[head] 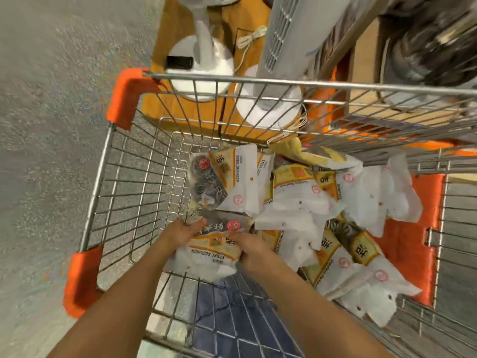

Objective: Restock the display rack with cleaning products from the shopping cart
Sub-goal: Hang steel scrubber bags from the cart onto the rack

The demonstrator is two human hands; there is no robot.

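Both hands' fingers (200, 224) gripping scourer pack (211, 250), cart (124, 177)

This is a shop, seen on its sales floor. A wire shopping cart (144, 177) with orange plastic corner guards (126, 96) stands on a speckled grey floor (51, 125). Many identical retail packets (304, 192) printed "STEEL SCOURER", with hang holes, lie piled in its basket. Just beyond the cart, white standing fans (204, 63) are set out on an orange-brown display platform (175, 27), as goods for sale.
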